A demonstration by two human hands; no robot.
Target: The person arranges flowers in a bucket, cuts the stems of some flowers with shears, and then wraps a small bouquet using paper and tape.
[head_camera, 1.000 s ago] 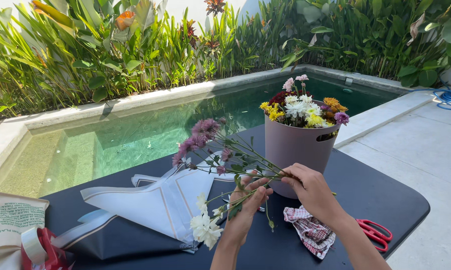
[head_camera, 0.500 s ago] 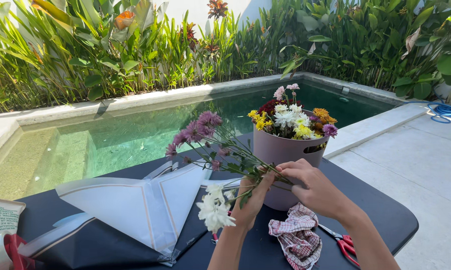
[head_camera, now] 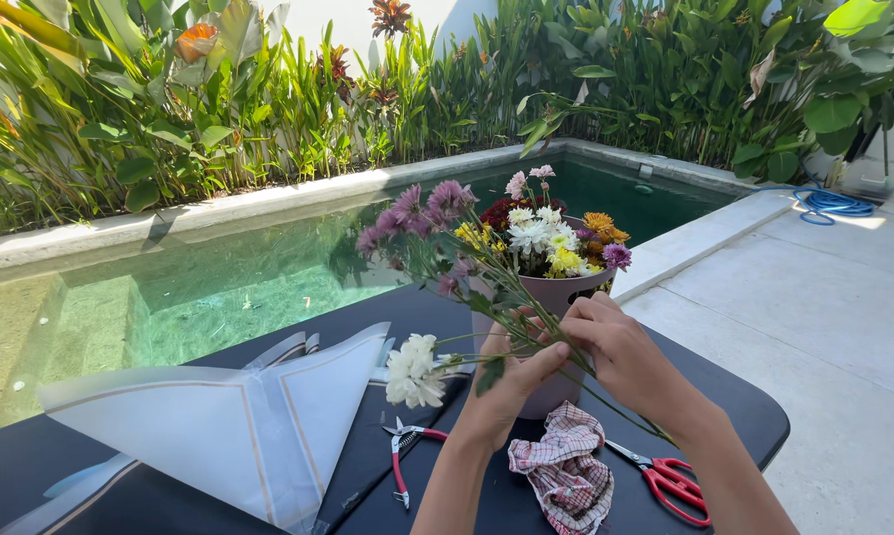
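Observation:
My left hand (head_camera: 514,381) grips a bunch of flower stems in front of a pink pot (head_camera: 554,297). The bunch carries a white bloom (head_camera: 413,370) low on the left and purple blooms (head_camera: 419,210) higher up. My right hand (head_camera: 625,355) pinches the same stems just to the right of the left hand. The pot on the black table (head_camera: 744,421) holds several mixed flowers (head_camera: 551,230), white, yellow, orange, red and purple.
White wrapping paper (head_camera: 229,421) lies folded on the table's left. Small red-handled snips (head_camera: 404,451), a checked cloth (head_camera: 564,474) and red scissors (head_camera: 670,481) lie near my arms. A pool (head_camera: 199,287), dense plants and a blue hose (head_camera: 828,203) lie beyond.
Both hands have lifted the flower bunch higher and toward the pot. The view has shifted left and up, so the paper sits lower left.

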